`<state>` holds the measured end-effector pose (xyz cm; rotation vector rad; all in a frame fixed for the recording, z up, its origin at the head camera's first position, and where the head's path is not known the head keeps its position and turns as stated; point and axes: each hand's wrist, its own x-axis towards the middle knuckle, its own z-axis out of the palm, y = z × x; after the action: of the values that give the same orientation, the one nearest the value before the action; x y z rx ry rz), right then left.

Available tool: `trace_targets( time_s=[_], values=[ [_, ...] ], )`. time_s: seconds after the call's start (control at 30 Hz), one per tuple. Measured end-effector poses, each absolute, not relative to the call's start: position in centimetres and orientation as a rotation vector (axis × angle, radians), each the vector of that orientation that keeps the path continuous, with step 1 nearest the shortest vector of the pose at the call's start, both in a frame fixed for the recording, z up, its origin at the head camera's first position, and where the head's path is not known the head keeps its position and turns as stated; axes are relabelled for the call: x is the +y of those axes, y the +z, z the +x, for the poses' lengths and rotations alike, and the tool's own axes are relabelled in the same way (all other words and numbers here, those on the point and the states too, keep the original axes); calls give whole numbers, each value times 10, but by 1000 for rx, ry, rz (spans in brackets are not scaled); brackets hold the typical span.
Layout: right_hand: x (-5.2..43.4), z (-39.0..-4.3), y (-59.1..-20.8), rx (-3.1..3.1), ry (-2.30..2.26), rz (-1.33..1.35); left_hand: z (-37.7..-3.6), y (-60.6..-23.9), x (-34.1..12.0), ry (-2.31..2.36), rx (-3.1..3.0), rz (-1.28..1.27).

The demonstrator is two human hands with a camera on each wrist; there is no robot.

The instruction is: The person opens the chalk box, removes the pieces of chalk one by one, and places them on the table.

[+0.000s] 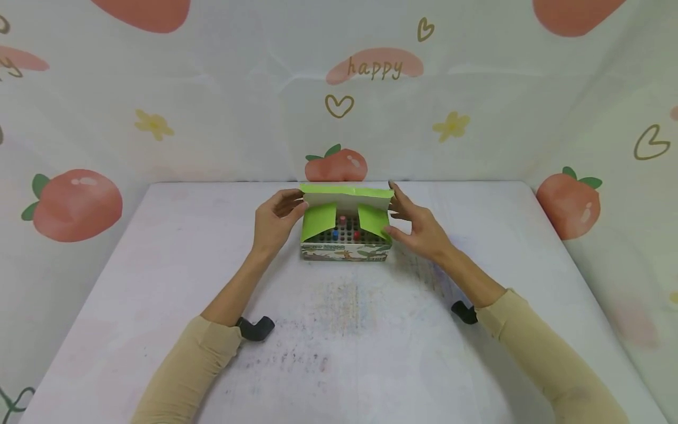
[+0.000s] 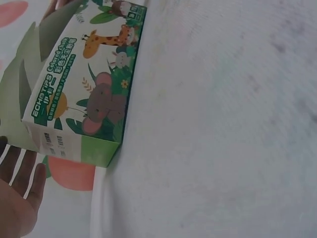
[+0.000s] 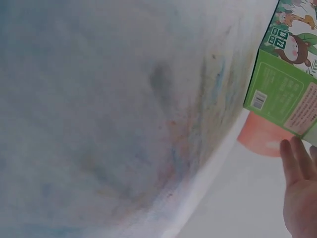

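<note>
Smudged white worktop carries the chalk box near its far edge, lid raised. Left hand and right hand flank the lid, fingers unclenched, neither grasping it. Apply light, even pressure at both sides to avoid creasing the side flaps.

Smooth card box — matt cloth sleeves, creased cloth-like backdrop — smudged matt tabletop

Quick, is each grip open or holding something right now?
Left grip: at the green-and-white cardboard box; cannot tell whether pinching it.
Right grip: open, at its right side.
</note>
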<state>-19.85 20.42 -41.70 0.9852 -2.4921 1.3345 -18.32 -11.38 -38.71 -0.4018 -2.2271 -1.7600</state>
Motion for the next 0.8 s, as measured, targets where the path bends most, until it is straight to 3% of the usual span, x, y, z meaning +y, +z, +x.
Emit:
trace_targets(
  time_s=[0.23,0.8],
  values=[
    [201,-200,-415,-2679,1423,931,-199,-419,-122,-1715,-2305,-536],
    [196,-207,-419,-3011,1260,765,-201,-425,-124,-1469,-2855,-530]
  ],
)
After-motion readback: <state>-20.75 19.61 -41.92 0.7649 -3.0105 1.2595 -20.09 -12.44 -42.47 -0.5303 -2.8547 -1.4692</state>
